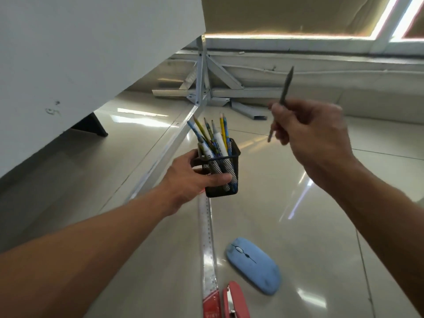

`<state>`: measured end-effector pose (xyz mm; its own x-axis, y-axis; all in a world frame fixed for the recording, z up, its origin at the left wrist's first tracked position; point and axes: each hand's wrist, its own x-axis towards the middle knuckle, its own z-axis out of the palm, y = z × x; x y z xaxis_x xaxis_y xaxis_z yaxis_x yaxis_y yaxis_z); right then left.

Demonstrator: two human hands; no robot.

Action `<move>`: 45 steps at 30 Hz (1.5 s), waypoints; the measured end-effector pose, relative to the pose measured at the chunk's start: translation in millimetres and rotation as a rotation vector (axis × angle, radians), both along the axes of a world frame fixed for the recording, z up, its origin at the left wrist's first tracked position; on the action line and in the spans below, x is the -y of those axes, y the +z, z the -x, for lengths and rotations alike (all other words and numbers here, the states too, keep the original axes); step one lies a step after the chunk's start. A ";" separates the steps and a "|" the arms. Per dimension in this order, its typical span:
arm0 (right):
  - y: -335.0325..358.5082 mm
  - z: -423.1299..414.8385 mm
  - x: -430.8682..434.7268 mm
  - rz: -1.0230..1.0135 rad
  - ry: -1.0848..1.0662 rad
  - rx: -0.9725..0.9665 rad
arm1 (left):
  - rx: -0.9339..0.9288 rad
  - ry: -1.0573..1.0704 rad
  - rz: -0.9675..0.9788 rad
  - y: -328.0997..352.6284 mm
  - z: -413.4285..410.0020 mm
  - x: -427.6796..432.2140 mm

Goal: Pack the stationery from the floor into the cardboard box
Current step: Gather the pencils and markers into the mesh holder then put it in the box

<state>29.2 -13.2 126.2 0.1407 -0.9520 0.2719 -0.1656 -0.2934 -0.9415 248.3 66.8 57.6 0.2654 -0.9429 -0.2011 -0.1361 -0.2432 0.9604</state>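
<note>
My left hand (190, 180) grips a black mesh pen holder (221, 173) from its left side, holding it just above the floor. Several pencils and markers (213, 138) stick up out of the holder. My right hand (314, 131) is raised to the right of the holder and pinches a dark grey pencil (285, 88) that points up and away. On the floor nearer to me lie a long clear ruler (207, 244), a blue computer mouse (253, 265) and a red stapler (234, 301). No cardboard box is in view.
A white panel (80, 53) slopes across the upper left, with a metal rail (165, 157) along its lower edge. A grey metal frame (206, 81) stands at the back by the wall. The floor is glossy beige tile (321, 226).
</note>
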 end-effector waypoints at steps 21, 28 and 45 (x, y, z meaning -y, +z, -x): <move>-3.7 7.9 -12.3 0.001 0.198 -0.649 | 0.092 -0.190 -0.036 -6.9 77.9 13.3; -1.6 44.4 -1.6 0.116 -0.093 -0.497 | 0.061 -0.190 -0.028 -7.8 84.6 18.2; 93.8 275.6 -37.5 -0.306 0.000 -0.285 | -0.063 -0.532 0.318 97.2 281.0 70.6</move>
<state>-246.4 24.2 220.0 0.1694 -0.9828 -0.0734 -0.4325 -0.0072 -0.9016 -32.7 -3.7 154.8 -0.2604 -0.9591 0.1112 -0.1006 0.1415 0.9848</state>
